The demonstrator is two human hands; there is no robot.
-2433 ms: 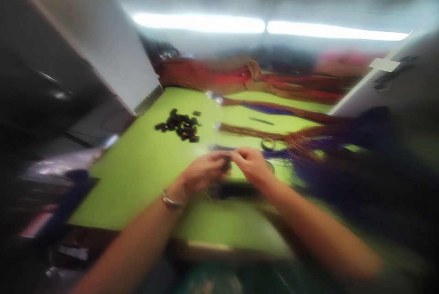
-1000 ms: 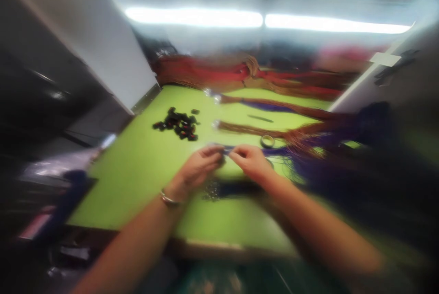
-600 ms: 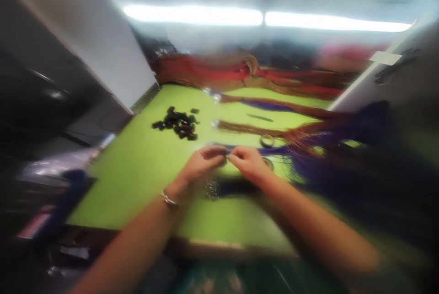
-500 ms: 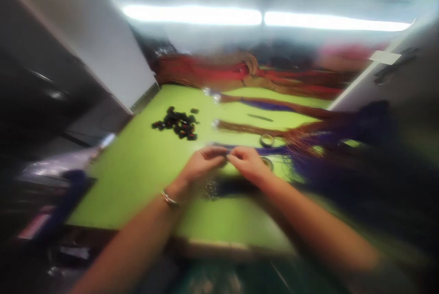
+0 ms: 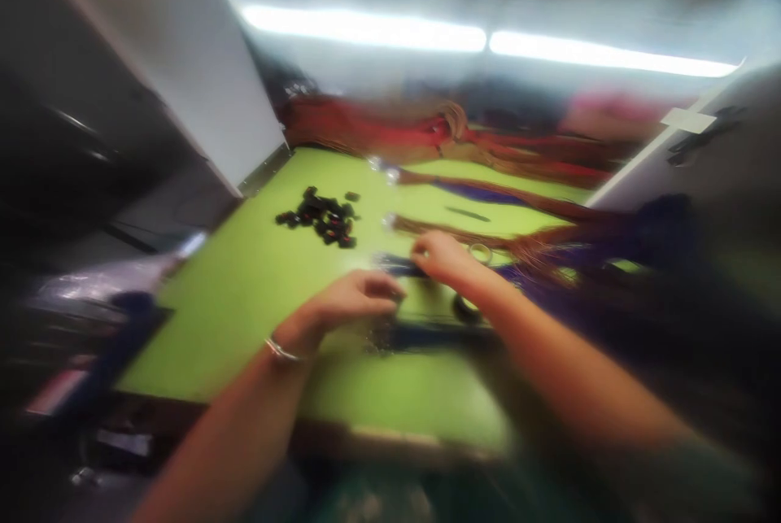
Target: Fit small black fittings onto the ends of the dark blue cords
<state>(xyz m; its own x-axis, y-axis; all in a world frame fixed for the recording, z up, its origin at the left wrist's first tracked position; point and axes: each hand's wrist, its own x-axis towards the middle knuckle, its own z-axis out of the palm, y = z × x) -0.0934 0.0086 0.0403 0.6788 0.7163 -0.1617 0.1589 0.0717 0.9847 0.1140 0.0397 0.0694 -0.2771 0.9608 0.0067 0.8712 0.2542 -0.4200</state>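
Note:
Over the middle of the green table (image 5: 213, 320), my left hand (image 5: 359, 297) has its thumb and fingers apart, with nothing visible between them. Farther back and to the right, my right hand (image 5: 434, 253) has its fingers pressed together at the blue wire bundle (image 5: 399, 265); whether it grips the wires is too blurred to tell. Nearer the front edge lies a second dark blue bundle (image 5: 433, 336) with small metallic ends. Two rolls of tape, one pale (image 5: 480, 253) and one dark (image 5: 467, 307), lie beside my right wrist.
A pile of small black parts (image 5: 323, 218) lies left of centre. Brown wire bundles (image 5: 451, 232) stretch to the right, with a thin dark tool (image 5: 468, 214) between them. Red and brown wires (image 5: 366, 128) line the back. White panels (image 5: 213, 76) flank the table.
My hands, together before, have parted. My right hand has moved back to the blue bundle, and my left hand has shifted slightly toward me and opened. The view has shifted slightly.

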